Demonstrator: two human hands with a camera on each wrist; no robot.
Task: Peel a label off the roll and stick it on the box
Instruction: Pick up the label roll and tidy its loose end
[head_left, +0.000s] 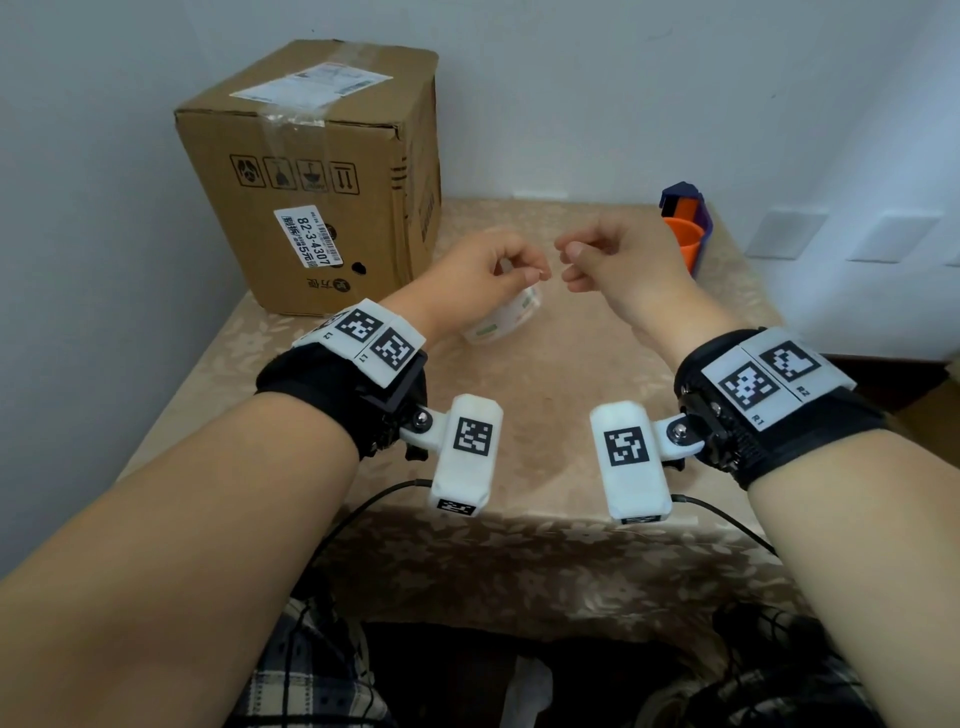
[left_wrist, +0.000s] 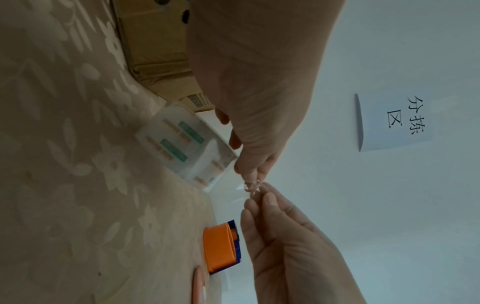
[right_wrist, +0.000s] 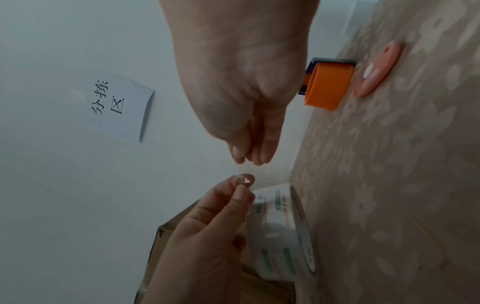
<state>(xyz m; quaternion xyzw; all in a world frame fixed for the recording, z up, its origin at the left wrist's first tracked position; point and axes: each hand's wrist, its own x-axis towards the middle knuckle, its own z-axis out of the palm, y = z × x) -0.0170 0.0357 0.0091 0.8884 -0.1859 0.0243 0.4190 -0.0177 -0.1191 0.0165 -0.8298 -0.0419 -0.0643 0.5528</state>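
Above the label roll (head_left: 501, 319), which lies on the patterned tablecloth (head_left: 545, 561) beside the cardboard box (head_left: 311, 171), the left hand (head_left: 483, 275) pinches a clear scrap (a peeled label, perhaps) (right_wrist: 245, 181), while the right hand (head_left: 618, 260) hovers close, fingertips gathered, gripping nothing.

I'm at a small table (head_left: 545, 374) under a beige flowered cloth, pushed into a bare white corner. A taped cardboard shipping box (head_left: 311, 171) with courier labels stands on it. A handwritten paper sign (left_wrist: 394, 121) on the wall reads "sorting area", so this looks like a makeshift parcel-sorting room.
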